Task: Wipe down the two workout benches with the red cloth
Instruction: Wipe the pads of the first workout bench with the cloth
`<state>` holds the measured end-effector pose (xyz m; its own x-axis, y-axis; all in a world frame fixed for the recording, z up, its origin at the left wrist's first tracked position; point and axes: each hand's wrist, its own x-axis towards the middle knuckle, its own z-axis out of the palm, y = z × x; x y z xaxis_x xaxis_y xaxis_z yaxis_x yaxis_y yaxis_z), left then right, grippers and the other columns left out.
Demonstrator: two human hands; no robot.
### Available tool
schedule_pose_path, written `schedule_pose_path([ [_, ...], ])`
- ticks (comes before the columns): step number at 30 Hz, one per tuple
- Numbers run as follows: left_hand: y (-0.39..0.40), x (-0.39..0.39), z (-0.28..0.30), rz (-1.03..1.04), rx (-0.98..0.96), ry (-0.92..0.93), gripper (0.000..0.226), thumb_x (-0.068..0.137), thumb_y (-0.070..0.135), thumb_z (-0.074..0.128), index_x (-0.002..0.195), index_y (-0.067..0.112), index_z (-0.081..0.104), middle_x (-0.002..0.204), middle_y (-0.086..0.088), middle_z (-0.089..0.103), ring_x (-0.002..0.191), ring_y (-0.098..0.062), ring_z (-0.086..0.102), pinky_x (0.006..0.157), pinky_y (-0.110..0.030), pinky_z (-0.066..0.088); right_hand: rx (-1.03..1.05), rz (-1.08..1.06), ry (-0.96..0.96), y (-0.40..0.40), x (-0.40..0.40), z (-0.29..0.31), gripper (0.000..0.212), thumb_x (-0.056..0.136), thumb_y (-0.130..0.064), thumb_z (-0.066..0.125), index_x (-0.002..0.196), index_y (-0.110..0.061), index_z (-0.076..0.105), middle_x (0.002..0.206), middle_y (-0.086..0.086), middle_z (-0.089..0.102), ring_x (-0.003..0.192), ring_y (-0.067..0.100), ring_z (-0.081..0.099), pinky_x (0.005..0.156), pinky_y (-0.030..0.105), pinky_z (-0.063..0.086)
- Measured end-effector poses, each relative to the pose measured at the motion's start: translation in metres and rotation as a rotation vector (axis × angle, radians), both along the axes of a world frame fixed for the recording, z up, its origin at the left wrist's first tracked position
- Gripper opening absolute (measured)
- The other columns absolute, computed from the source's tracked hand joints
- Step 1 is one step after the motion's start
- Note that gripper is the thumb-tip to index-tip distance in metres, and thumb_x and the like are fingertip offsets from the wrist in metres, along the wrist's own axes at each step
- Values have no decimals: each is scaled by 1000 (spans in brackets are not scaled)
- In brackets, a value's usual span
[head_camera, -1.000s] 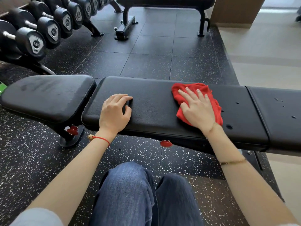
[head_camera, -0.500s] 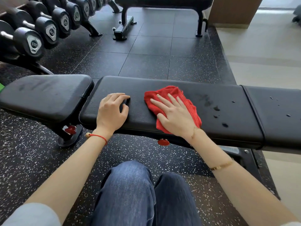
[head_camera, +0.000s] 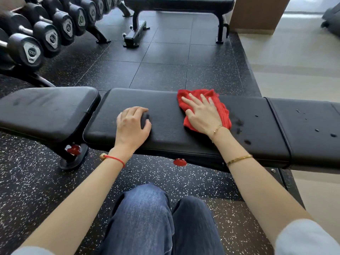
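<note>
The near workout bench runs straight across in front of my knees, so both pads sit within reach without my shifting — the second bench waits untouched at the far side of the rubber floor, beside the dumbbell rack. My right arm stretches forward over the long back pad, wrist low, and my right hand lies flat with fingers straight and spread on the red cloth, pressing it down so the whole palm drives the wipe. Just right of the cloth sit dark droplets — likely my next patch. My left hand rests on the same pad, fingers loosely curled and holding nothing, I judge to brace me while I lean.
</note>
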<state>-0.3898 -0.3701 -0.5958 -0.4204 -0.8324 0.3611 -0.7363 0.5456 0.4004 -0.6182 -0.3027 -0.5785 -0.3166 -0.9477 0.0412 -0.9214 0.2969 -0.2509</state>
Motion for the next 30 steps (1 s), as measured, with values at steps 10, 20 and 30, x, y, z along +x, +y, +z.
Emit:
schedule_pose_path([
  [10, 28, -55, -4, -112, -21, 10, 29, 94, 24, 55, 120, 15, 66, 127, -3, 63, 124, -25, 53, 110, -42, 35, -56, 37, 19, 99, 6, -4, 61, 86, -44, 28, 147, -45, 30, 159, -14, 24, 150, 20, 14, 123, 39, 3],
  [20, 33, -56, -4, -108, -45, -58, 32, 94, 23, 53, 123, 12, 62, 130, -5, 61, 126, -26, 50, 113, -43, 33, 43, -119, -7, 33, -33, 3, 52, 99, -37, 32, 150, -41, 25, 162, -11, 15, 150, 26, 8, 122, 46, -2],
  [30, 29, -52, -6, -116, -34, -10, 32, 92, 26, 57, 122, 16, 65, 129, -2, 63, 126, -23, 52, 112, -43, 35, -42, 63, 8, 93, 7, -2, 57, 92, -39, 36, 148, -43, 30, 160, -15, 21, 150, 20, 11, 123, 40, 1],
])
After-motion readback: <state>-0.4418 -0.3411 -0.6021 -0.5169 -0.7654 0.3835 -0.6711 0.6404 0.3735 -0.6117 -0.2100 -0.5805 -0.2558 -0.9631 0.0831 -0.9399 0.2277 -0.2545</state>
